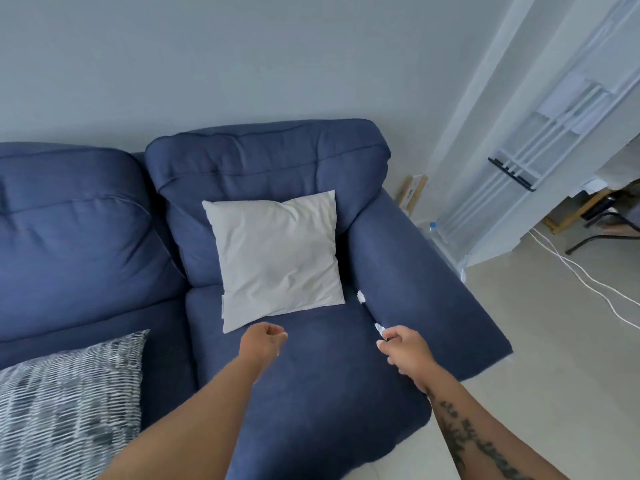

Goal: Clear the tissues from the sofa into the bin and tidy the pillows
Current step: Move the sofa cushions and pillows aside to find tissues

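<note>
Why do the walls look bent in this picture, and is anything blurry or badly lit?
Head view: the wide-angle lens bows straight lines, so the white shelf at the right leans and curves. The light is soft and even, with a bluish cast, no glare, and only a dark shadow between the white pillow and the armrest. The left hand and right hand are slightly soft; the patterned pillow smears toward the corner.

— How is the light here?
— Soft, cool and even, brighter to the right by the floor (519, 306). No glare anywhere.
— Shadows?
— Faint ones: a dark strip between the white pillow (277, 254) and the sofa (86, 220) armrest.
— Sharpness?
— Slightly soft overall, with smeared fabric texture. The wide lens bends the wall (242, 64) lines and leans the right edge.
</note>
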